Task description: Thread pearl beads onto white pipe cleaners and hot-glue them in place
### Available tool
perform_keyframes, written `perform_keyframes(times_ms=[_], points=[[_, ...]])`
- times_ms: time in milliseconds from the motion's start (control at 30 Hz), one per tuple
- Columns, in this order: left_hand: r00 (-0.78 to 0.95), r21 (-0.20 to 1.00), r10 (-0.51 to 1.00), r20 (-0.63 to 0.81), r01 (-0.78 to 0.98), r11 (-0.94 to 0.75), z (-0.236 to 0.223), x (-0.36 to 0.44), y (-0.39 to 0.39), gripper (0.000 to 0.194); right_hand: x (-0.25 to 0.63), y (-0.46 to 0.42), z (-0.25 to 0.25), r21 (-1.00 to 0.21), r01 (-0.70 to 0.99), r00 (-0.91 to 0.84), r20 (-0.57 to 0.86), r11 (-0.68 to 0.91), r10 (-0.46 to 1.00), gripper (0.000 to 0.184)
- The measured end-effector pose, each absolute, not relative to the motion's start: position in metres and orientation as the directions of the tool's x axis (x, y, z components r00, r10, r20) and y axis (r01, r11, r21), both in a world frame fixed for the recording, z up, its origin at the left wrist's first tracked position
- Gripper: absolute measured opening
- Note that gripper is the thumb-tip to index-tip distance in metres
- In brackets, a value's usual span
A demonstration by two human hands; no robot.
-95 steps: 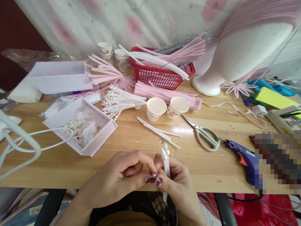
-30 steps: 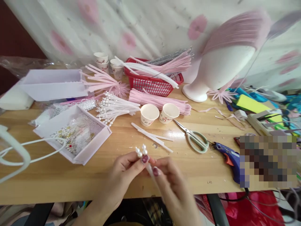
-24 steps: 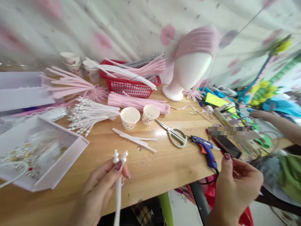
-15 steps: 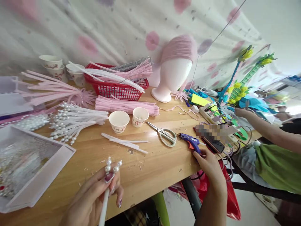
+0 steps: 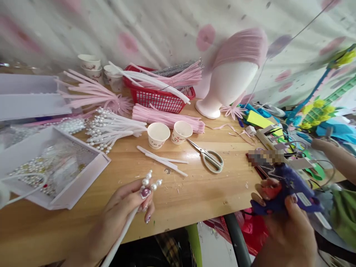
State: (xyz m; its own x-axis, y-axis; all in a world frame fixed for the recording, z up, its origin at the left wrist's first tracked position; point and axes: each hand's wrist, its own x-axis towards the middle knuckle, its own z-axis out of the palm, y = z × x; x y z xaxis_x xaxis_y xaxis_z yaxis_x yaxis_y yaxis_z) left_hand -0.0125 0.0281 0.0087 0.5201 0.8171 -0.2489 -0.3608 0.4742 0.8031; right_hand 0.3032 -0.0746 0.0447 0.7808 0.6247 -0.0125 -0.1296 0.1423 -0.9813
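My left hand is closed around a white pipe cleaner stem tipped with several pearl beads, which stick up past my thumb. In my right hand is a blue hot glue gun, its red trigger under my fingers and its body raised above the table's right side. Loose white pipe cleaners lie just beyond my left hand. Scissors rest between the hands, close to two paper cups.
A white box of beads stands at left, beside pearl-tipped white stems. Behind are pink pipe cleaners, a red basket and a foam head. A power strip and another person's arm are at right.
My right hand has lifted the glue gun off the table and turned it. My left hand still holds the pearl-tipped stem. The whole view has shifted, with tabletop things now further right.
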Motion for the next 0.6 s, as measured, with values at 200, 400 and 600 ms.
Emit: perform_keyframes(times_ms=[200,400,600], points=[[0.713,0.772,0.678,-0.179,-0.326,0.546,0.009,-0.021,0.037,0.036,0.252,-0.054,0.016,-0.985,-0.108,0.332,-0.164,-0.135,0.929,0.061],[0.783,0.617,0.598,-0.170,-0.389,0.684,0.001,-0.025,0.035,0.029,0.221,-0.050,-0.003,-0.948,-0.082,0.211,-0.319,-0.309,0.924,0.070],[0.789,0.568,0.590,-0.171,-0.410,0.714,-0.007,-0.027,0.034,0.022,0.215,-0.044,0.002,-0.950,-0.074,0.179,-0.311,-0.302,0.933,0.067]])
